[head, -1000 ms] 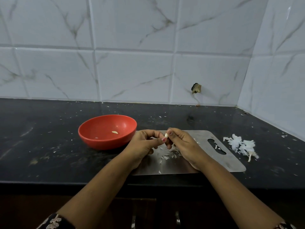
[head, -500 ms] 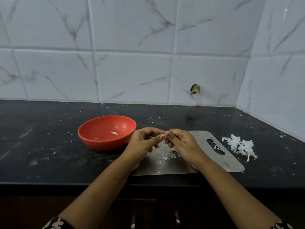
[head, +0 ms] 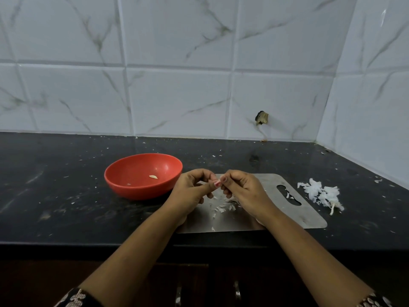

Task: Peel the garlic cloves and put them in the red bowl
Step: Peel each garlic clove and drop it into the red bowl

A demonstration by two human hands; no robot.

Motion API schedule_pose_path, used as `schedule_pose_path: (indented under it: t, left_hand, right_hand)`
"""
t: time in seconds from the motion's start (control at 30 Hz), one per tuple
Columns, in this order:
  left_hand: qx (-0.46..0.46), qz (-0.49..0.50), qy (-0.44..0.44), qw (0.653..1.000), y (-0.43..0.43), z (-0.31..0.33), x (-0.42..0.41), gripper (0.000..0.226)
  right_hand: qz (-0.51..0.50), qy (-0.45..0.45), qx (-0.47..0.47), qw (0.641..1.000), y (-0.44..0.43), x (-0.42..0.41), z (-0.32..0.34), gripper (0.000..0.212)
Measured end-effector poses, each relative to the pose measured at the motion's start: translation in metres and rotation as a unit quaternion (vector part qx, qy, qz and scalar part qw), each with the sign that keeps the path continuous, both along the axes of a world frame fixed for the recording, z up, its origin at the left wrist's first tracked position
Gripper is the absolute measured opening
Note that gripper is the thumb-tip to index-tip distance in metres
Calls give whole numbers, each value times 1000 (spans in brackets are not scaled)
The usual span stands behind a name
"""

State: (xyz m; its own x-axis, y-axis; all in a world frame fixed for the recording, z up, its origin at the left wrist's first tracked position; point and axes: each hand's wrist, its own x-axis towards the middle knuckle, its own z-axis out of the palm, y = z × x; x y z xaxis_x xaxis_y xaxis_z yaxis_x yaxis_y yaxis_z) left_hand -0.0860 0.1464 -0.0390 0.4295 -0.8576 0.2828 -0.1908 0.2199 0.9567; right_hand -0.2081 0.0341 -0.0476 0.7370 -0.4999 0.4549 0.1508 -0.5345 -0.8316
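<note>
The red bowl (head: pixel 124 180) stands on the black counter, left of my hands, with one peeled garlic clove (head: pixel 153 177) lying inside. My left hand (head: pixel 190 193) and my right hand (head: pixel 242 191) meet fingertip to fingertip above the steel cutting board (head: pixel 307 213). Both pinch a small garlic clove between them; it is almost wholly hidden by the fingers. Bits of peel (head: pixel 221 207) lie on the board under my hands.
A heap of white garlic skins (head: pixel 321 193) sits on the counter to the right of the board. Small skin flakes are scattered over the black counter (head: pixel 55 196). Tiled walls close off the back and the right side.
The white tip of the clove that showed between the fingertips is now covered by them. Both hands stay pinched together above the board.
</note>
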Motion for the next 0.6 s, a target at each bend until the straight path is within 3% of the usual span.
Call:
schedule_pose_path:
  t: [0.23, 0.43, 0.6]
  left_hand:
    - [40, -17, -39, 998, -3, -3, -2, 7]
    - [49, 11, -68, 996, -4, -4, -4, 6]
    - [41, 94, -67, 993, -6, -8, 0, 10]
  right_hand:
    - [-43, -2, -8, 999, 2, -1, 1, 25]
    - [-34, -7, 89, 995, 1, 0, 3, 16]
    - [2, -69, 208, 976, 0, -1, 8, 16]
